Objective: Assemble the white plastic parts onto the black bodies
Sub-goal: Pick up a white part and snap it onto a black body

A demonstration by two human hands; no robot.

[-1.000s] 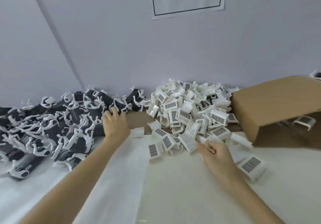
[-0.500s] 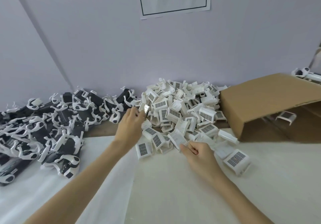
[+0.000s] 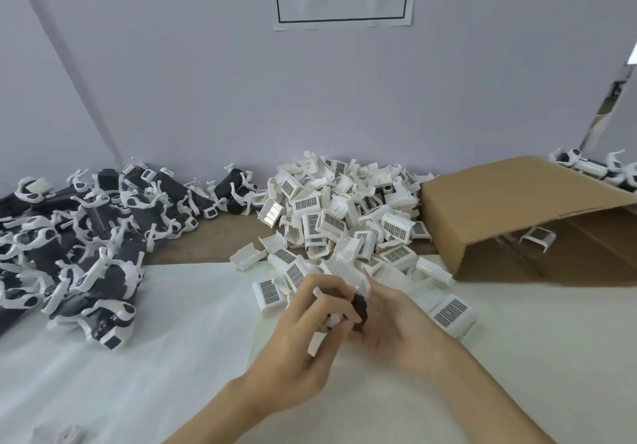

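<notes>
Fingers (image 3: 319, 283) of the left hand (image 3: 306, 333) curl tight around a black body (image 3: 360, 307). Its long side looks like it runs up and away from the person, but it is mostly hidden. Right hand (image 3: 396, 326) pinches a white part (image 3: 351, 276) at its top. Behind sits the white pile (image 3: 348, 216), with the black pile (image 3: 86, 233) left and a box (image 3: 517, 209) right.

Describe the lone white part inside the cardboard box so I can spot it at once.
Find the cardboard box lying on its side at the right. In its shadowed opening sits one white part, grille up. Unlike the white pile to the left, it lies alone.
</notes>
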